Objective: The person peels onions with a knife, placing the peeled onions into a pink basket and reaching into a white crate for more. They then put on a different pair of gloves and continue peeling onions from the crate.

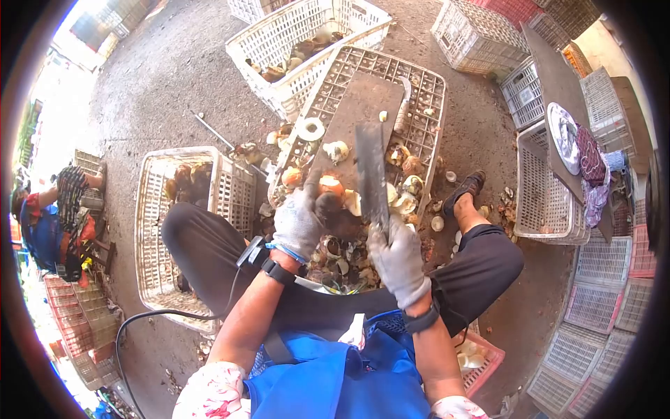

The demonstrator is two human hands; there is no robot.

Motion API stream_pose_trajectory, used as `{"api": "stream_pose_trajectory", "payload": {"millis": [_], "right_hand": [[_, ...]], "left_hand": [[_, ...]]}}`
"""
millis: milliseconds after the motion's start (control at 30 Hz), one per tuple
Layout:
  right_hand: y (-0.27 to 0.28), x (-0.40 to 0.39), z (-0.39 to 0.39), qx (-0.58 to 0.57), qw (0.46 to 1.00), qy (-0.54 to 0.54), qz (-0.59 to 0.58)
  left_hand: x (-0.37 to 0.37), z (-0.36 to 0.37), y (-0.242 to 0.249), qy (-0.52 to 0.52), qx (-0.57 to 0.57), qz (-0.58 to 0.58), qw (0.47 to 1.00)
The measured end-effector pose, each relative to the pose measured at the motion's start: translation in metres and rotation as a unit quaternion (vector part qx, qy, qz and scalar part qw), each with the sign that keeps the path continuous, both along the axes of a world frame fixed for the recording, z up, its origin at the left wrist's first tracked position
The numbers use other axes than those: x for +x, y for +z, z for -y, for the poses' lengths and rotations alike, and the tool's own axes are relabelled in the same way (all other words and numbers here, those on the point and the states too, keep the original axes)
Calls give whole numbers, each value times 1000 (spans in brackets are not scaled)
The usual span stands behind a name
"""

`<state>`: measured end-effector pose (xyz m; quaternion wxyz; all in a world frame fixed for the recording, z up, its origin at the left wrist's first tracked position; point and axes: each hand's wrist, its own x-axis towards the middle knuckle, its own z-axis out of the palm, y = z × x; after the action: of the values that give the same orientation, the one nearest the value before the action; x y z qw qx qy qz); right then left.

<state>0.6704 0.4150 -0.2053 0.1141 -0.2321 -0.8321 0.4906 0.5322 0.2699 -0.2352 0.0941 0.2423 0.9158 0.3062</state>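
Left hand [299, 222], in a grey work glove: fingers curled tightly over a dark brown rounded fruit [328, 207], pressing it down onto the near end of a long brown wooden chopping board [359, 105]. Right hand [398, 258], gloved alike: fist fully wrapped around the handle of a broad steel cleaver [370, 174], whose blade rises from the fist and stands just right of the held fruit, flat over the board. Board lies lengthwise on an overturned white slatted plastic crate [426, 87], running away from both hands. Directly beyond the left hand's fingers: an orange-fleshed cut piece [331, 184] on the board, touching or nearly touching the held fruit. Farther up the board from that hand: a pale peeled piece [338, 150] and a white ring-shaped offcut [310, 128]. Right of the blade: a cluster of pale husk pieces [401, 195] on the crate top. Below and between both hands: a heap of dark shell scraps [338, 255] on the ground. Left of the left hand, past the person's knee: a white plastic basket [157, 237] with brown fruit at its far end. Well beyond the board: a second white basket [279, 42] holding more fruit. Far left of both hands: another person [49, 223], seated.
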Motion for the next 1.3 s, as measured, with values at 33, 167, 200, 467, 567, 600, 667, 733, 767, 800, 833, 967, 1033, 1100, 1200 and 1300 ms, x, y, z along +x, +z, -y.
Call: {"api": "stream_pose_trajectory", "payload": {"millis": [33,167,200,467,567,600,667,733,767,800,833,967,1033,1100,1200,1300], "right_hand": [[-3,4,6,33,999,15,15],[5,7,24,68,996,30,51],[8,6,26,50,997,25,51],[24,-7,31,54,997,-35,-33],[7,-22,37,79,990,54,99],[1,-26,39,57,986,61,145],[-6,-27,31,12,993,59,102],[-4,-29,27,-6,995,54,83],[-1,-31,26,-3,995,56,87],[-2,-30,28,4,994,58,94],[-3,-29,29,10,993,61,101],[-14,-28,38,85,991,61,81],[-12,-28,39,61,993,69,80],[-5,-30,39,47,991,76,101],[-4,-32,38,30,991,75,111],[-3,-34,38,29,990,72,115]], "left_hand": [[1,2,-2,6,-8,-2,1000],[1,4,-11,59,44,29,997],[1,3,-12,60,52,18,997],[-7,-1,-12,56,58,17,997],[-9,0,-15,49,75,46,995],[-8,1,-19,43,79,41,995],[-5,4,-21,43,73,36,996],[-11,-1,-11,42,59,22,997],[-16,-3,-3,41,38,51,997],[-20,-4,6,42,14,83,996],[-20,-3,9,40,-11,116,992],[-10,4,-6,32,122,-115,985],[-1,1,-10,12,107,-82,991],[0,1,-25,2,107,-58,993],[-9,-5,-30,-13,127,-40,991],[-12,-7,-36,-19,117,-40,992]]}}
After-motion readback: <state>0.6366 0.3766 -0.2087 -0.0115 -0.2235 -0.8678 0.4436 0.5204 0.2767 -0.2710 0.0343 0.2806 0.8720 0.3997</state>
